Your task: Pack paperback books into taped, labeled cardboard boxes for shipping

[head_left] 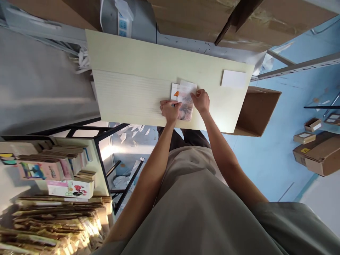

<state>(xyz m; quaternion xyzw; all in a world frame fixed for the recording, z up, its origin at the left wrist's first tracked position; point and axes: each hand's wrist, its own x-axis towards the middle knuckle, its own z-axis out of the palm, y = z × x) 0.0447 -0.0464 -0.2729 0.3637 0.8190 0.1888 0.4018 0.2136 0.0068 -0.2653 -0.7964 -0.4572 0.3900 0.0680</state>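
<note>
On the pale tabletop (148, 55) lies a small printed booklet (174, 87), white with an orange mark. A thin translucent sleeve (188, 86) covers much of it, and a pinkish, dark picture shows through its lower part. My left hand (170, 110) is closed at the left edge, with thumb and fingers pinching the booklet by its side. Opposite it, my right hand (201, 100) pinches the right edge of the sleeve. How far the booklet sits inside the sleeve I cannot tell. Left of my hands, a long row of overlapping whitish sheets (127, 94) is fanned out.
A white stack of cards (233, 78) lies at the table's right end. An open cardboard box (259, 111) stands beyond that edge. Large cartons (191, 21) line the back. To the left, a shelf (102, 166) holds books (39, 170) and paper bundles (53, 223).
</note>
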